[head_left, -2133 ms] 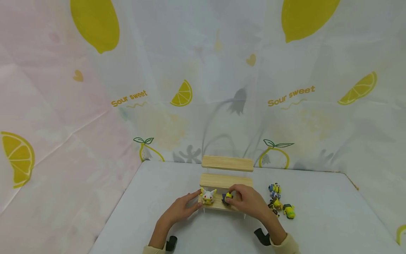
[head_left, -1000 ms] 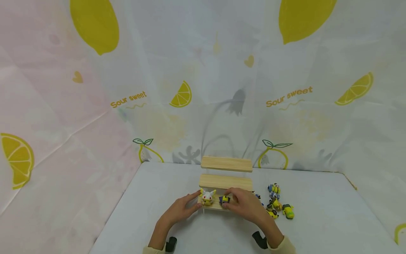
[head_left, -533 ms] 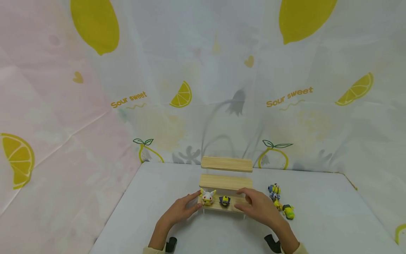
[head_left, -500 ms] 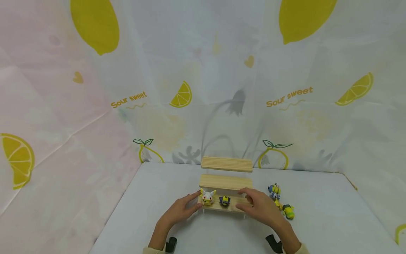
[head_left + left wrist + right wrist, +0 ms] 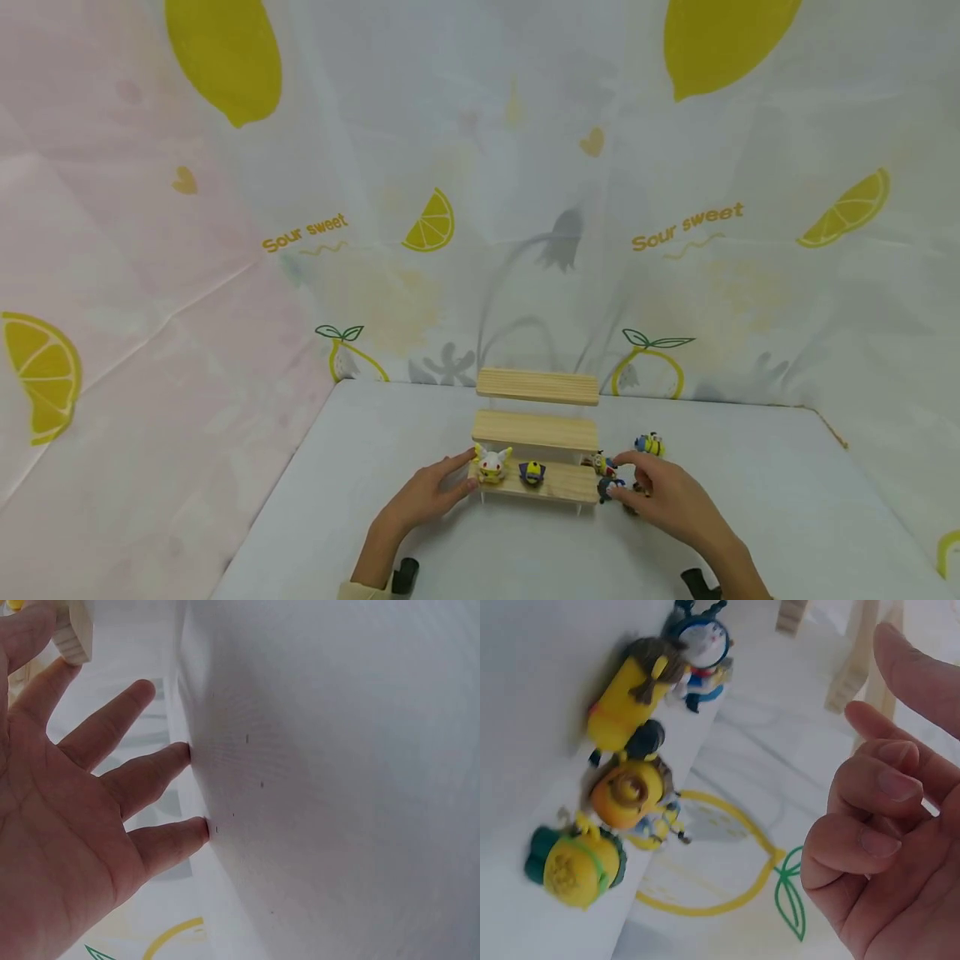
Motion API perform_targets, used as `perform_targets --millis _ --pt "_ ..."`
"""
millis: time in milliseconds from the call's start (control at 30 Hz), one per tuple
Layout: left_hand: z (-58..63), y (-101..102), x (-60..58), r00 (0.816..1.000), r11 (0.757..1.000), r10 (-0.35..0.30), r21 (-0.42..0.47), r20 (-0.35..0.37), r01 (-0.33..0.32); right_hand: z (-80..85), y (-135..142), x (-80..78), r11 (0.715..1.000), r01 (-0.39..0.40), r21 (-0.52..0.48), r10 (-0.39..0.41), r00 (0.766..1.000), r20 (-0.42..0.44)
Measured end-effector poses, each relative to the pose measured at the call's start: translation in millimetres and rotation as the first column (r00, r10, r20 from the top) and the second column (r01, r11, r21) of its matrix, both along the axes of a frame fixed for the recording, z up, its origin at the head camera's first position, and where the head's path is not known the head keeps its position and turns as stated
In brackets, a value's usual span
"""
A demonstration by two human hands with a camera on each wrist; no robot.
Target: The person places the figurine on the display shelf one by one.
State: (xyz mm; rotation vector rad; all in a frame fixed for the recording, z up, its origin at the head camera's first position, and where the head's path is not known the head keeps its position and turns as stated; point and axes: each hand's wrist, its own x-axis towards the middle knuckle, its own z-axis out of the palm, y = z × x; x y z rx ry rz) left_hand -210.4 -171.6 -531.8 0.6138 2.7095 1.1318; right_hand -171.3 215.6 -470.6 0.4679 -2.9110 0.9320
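Right hand (image 5: 675,502) has been moved from the lower tier's right end to the small figures on the right. Thumb and forefinger are held apart, other fingers bent, nothing gripped. A multicoloured figure (image 5: 602,464) and a dark-and-white figure (image 5: 611,489) are seen just beside its fingertips; contact cannot be told. Left hand (image 5: 431,493) is kept at the left end of the three-tier wooden shelf (image 5: 534,429), fingers spread, mostly straight, lower tier touched. On that tier a white figure (image 5: 492,464) is placed left, a purple-and-yellow figure (image 5: 532,473) near the middle, now let go. Brown-haired figure (image 5: 622,701), one-eyed figure (image 5: 630,793) and green-and-yellow figure (image 5: 574,866) are left right of the shelf on the bench (image 5: 322,500). Blue-and-yellow figure (image 5: 650,444) is seen beyond the right hand. Bench is backed by lemon-print cloth (image 5: 427,292).
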Motion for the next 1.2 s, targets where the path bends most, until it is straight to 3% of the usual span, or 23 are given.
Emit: perform_targets --millis 133,300,667,933,1200 --pt "-0.4 0.6 -0.3 1.000 1.000 -0.006 0.002 0.004 0.006 -1.6 12.8 0.6 1.000 0.003 0.008 -0.003 1.000 0.020" --pt "0.1 1.4 0.4 1.000 1.000 -0.010 0.003 0.013 0.010 -6.1 30.6 3.5 0.995 0.035 0.089 -0.040 0.997 0.064" --pt "1.0 0.4 1.1 1.000 1.000 -0.005 0.003 -0.001 0.005 -20.2 64.2 -0.2 0.956 0.104 0.275 -0.153 0.975 0.164" --pt "1.3 -1.6 1.0 1.000 1.000 -0.005 0.006 -0.007 0.005 -27.4 74.1 -4.4 0.945 0.117 0.305 -0.194 0.952 0.236" --pt "1.1 -0.9 1.1 1.000 1.000 -0.003 0.018 0.003 0.003 -35.0 75.6 -10.5 0.944 0.125 0.306 -0.202 0.951 0.235"
